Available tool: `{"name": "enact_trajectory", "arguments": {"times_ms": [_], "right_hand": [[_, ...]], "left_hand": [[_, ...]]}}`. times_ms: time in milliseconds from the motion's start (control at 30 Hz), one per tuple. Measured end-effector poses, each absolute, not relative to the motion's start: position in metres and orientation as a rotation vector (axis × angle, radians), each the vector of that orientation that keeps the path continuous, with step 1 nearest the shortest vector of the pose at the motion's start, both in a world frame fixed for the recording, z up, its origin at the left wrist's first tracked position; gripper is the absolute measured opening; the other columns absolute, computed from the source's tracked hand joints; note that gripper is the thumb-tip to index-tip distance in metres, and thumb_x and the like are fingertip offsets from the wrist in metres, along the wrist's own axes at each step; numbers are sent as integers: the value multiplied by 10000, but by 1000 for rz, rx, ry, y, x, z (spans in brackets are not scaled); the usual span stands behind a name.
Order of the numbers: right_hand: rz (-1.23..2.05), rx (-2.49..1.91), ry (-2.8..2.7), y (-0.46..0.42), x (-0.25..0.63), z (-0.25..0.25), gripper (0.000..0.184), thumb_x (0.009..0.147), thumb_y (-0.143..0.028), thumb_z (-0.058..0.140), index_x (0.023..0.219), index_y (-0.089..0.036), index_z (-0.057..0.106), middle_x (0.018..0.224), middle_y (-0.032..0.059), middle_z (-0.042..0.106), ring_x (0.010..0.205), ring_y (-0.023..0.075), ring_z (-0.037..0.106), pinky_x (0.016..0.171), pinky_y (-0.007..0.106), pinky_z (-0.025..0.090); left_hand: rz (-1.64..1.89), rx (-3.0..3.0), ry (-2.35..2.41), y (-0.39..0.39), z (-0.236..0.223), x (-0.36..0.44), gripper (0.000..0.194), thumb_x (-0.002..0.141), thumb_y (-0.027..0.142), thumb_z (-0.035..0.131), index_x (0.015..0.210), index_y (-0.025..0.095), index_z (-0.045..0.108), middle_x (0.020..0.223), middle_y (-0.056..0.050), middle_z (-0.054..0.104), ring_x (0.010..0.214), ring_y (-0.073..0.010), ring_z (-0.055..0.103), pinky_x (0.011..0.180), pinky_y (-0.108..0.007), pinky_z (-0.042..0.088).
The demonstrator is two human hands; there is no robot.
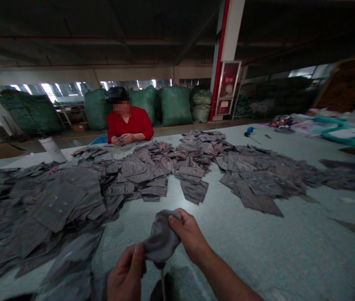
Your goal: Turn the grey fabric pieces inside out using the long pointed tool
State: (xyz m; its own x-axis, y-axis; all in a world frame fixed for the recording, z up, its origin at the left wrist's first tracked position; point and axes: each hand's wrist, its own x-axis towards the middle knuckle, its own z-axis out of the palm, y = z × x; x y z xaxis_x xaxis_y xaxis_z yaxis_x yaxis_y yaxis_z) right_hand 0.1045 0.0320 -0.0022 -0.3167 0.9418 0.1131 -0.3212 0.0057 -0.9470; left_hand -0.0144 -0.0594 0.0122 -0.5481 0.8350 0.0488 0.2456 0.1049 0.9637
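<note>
1. Factory floor, dim, under a low dark ceiling; everything below is placed from the long pale work table (293, 255). Far left, behind the table: green bulk sacks (29, 113), with a white cylinder (52, 149) at the table's far edge.
2. Left part of the table: a wide, overlapping spread of loose grey fabric pieces (55, 205). Risk: the pieces lie thin and unsecured, so a sleeve dragged across could shift them or push some over the near edge.
3. Across the table, left of centre: a co-worker in a red top (130, 123), both hands on a small grey piece (121, 140). Not the wearer's hands.
4. Near edge of the table: left hand (126, 274) clenched on the lower side of a bunched grey fabric piece (161, 236), which is held up off the table.
5. Right hand (188, 234) grips the top of that same piece, fingers curled over it. A thin rod (163, 284) sticks out below; its link to the fabric is unclear. Risk: uneven pull could tear the cloth, or the rod could slip and poke through it.
6. Right part of the table: a second grey spread (259, 179). Behind it, a red-and-white pillar (227, 50) and a teal loop (347, 133). Risk: poor light could hide flaws in the grey cloth.
</note>
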Motion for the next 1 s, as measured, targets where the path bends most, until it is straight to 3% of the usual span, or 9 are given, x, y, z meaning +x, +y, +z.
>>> {"name": "enact_trajectory", "arguments": {"times_ms": [133,500,733,900,1000], "right_hand": [[1498,-752,-1129,25,111,-11,277,776,-417,540,770,-141,529,662,-8,518,587,104,446,530,195,360],[1600,-705,-885,38,107,-7,250,761,-381,581,853,-149,565,716,7,584,608,122,511,546,203,404],[1679,-697,-783,33,105,-14,260,757,-383,585,877,-152,567,754,16,598,630,133,536,561,217,423],[1594,-687,-856,39,101,-6,235,766,-378,567,858,-162,562,770,9,592,696,142,541,626,230,427],[1512,-692,-1011,44,98,6,212,783,-367,535,831,-161,557,749,1,576,707,135,526,652,226,410]], "left_hand": [[1522,1287,1856,-44,43,-8,315,737,468,482,649,183,585,558,24,535,552,-128,490,512,-197,375],[1531,1413,1904,-43,41,-6,242,756,397,509,691,188,610,604,19,591,582,-124,529,541,-188,385],[1489,1540,2026,-41,41,-6,322,766,402,490,529,186,508,490,43,446,483,-100,436,490,-189,329],[1469,1331,1983,-33,38,-21,287,766,445,457,669,194,557,550,40,494,536,-115,461,501,-187,349],[1383,1230,1931,-41,23,-28,332,751,487,446,606,197,520,500,50,437,495,-113,428,462,-186,341]]}}
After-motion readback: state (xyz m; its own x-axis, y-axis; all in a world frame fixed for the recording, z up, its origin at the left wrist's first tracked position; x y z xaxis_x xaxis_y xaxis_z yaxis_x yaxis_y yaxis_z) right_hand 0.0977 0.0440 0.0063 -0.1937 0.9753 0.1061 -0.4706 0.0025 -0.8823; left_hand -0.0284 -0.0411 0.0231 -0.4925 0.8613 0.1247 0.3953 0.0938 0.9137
